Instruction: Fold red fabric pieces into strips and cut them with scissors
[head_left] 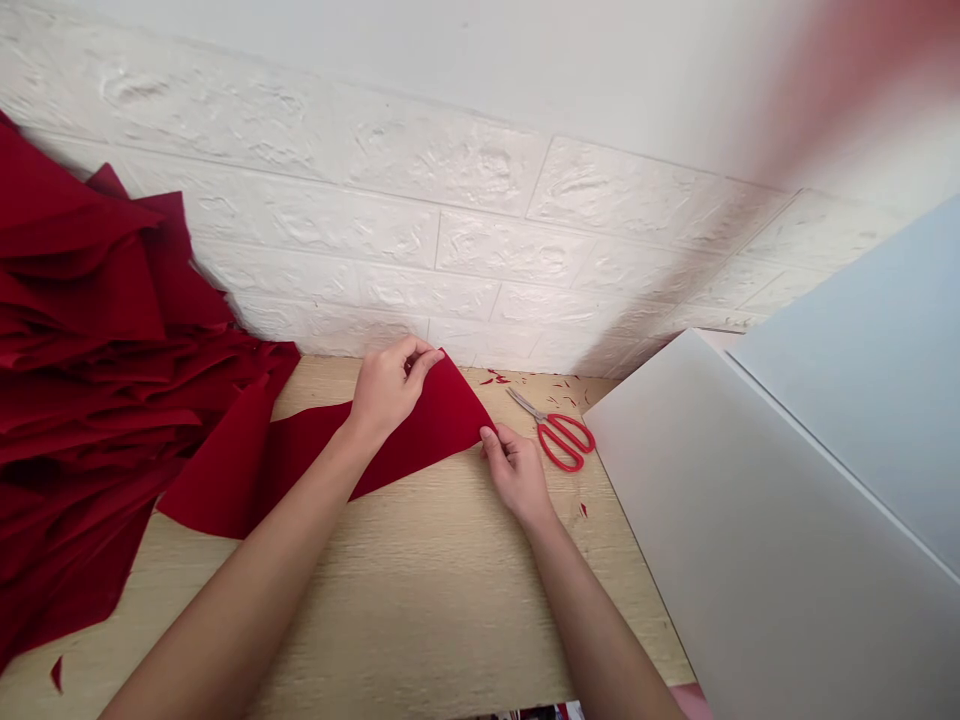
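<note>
Across the far middle of the pale wood-grained tabletop [442, 590] lies a long, flat strip of deep red cloth [442, 415], its right end cut straight and its left part folded up against a large, layered heap of matching red cloth [97, 330]. Whether strip and heap are joined, I cannot tell. The bare left hand [394, 380] reaches over the strip, thumb and forefinger pinched together at its far right corner. The bare right hand [517, 475] grips the near right corner between thumb and curled fingers, so the end edge stretches between the two hands.

Just right of the right hand rests a pair of scissors with red loop handles [562, 440], metal blades pointing far left. Small red cloth scraps [499, 378] are scattered beyond them, near the white brick-patterned wall [487, 170]. A smooth, white, flat-sided block [750, 530] fills the right side. At far upper right hangs a blurred red shape [885, 80].
</note>
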